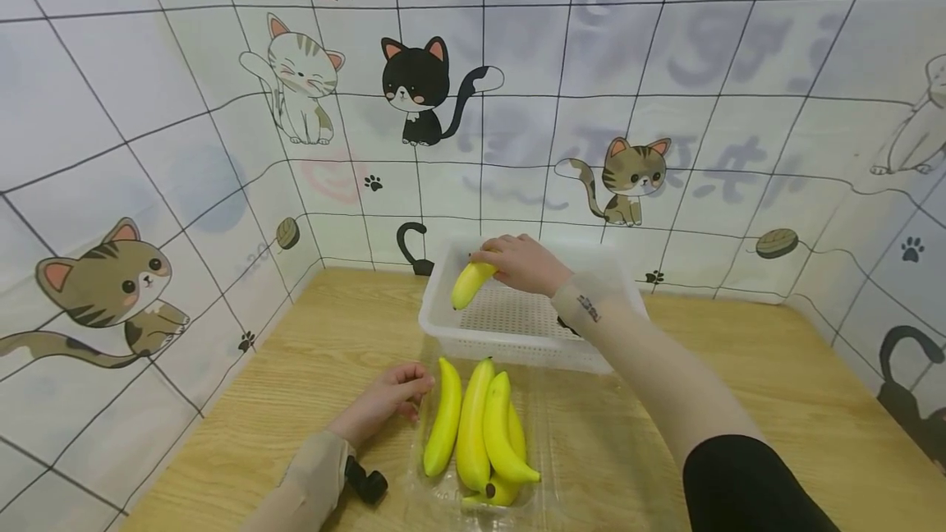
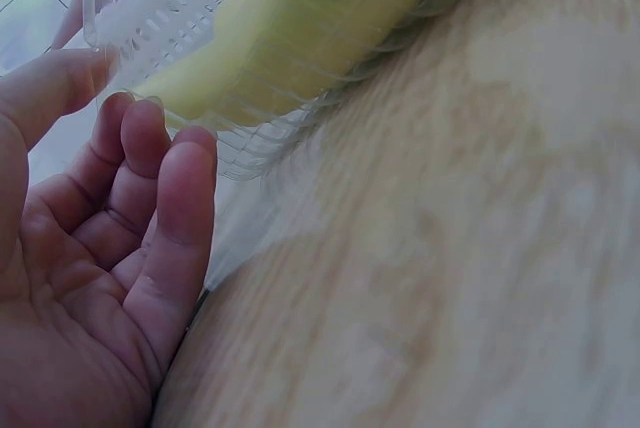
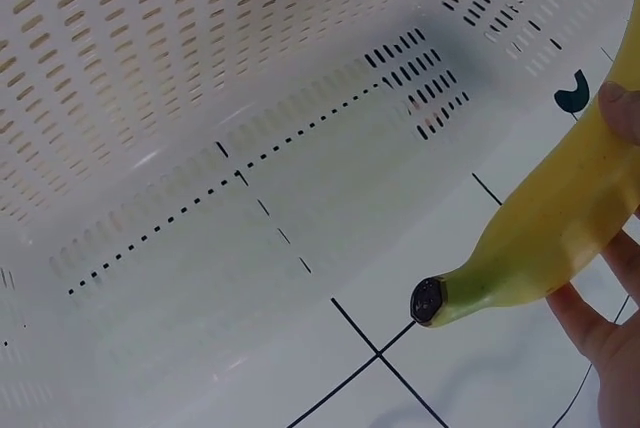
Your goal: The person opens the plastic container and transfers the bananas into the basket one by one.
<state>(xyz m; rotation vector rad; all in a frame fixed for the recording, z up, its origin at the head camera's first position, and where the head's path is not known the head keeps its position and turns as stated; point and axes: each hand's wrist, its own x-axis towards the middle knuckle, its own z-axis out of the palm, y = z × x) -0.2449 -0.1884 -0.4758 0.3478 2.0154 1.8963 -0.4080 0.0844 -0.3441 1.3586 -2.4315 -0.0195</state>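
Note:
My right hand [image 1: 523, 263] grips a yellow banana [image 1: 473, 286] over the left part of a white plastic basket [image 1: 488, 347]. In the right wrist view the banana [image 3: 540, 228] shows its dark stub end, with the thumb on one side and fingers on the other. Nearer to me, several bananas [image 1: 473, 429] lie side by side in a clear plastic tray [image 1: 543, 466]. At this tray's left edge, my left hand [image 1: 388, 401] pinches the thin rim between thumb and fingertips. The left wrist view has the clear wall and a banana [image 2: 300, 28] just beyond those fingers.
The basket has slotted walls [image 3: 130, 38] and stands at the back of the wooden table [image 1: 347, 318], close to a wall covering [image 1: 517, 138] with printed cats and grid lines. The clear tray sits directly in front of the basket.

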